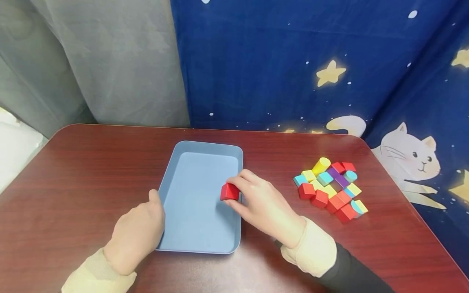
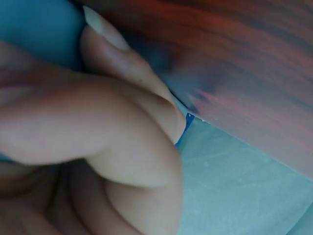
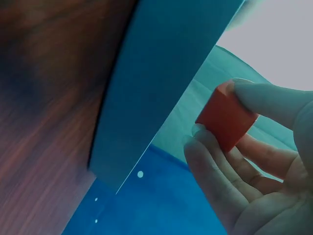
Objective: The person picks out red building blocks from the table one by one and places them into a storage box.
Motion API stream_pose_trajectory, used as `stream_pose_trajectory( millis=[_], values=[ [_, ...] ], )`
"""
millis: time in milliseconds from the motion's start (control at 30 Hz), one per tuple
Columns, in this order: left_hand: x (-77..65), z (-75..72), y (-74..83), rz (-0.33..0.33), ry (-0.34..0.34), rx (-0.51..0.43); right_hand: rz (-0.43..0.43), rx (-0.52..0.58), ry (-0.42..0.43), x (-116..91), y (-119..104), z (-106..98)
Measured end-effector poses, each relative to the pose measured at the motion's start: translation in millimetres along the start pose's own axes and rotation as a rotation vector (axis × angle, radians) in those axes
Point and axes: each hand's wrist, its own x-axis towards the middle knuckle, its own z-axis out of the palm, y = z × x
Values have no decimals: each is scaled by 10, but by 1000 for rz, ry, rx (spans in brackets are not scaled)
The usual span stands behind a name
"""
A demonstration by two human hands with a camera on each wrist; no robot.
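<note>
"Where's the red block [image 1: 229, 193]?"
"Pinched in the right hand [image 1: 264, 203], over the tray [image 1: 194, 203]. Likely placing; lowering and release should follow."
"Left hand [image 1: 138, 230]?"
"Beside it; can't tell whether gripping."

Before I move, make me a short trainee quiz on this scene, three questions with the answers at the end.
1. Multiple choice: what does the right grip hold?
a) a purple block
b) a red block
c) a blue block

2. True or false: the yellow cylinder is outside the tray.

3. Fill in: in the head view, the left grip is at the tray's ____ side.

Key: 1. b; 2. true, it is among the blocks on the table to the tray's right; 3. left.
</note>
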Motion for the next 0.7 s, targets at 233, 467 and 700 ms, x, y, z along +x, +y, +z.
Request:
stream_pose_trajectory(
  millis=[233,467,700],
  values=[
    [7,4,4,-8,7,5,-11,-12,-72,269,-52,117],
    [0,1,29,-36,-29,-16,18,-27,-166,452,-88,257],
    [11,17,11,-38,-40,-19,31,-74,-203,554,-63,377]
  ],
)
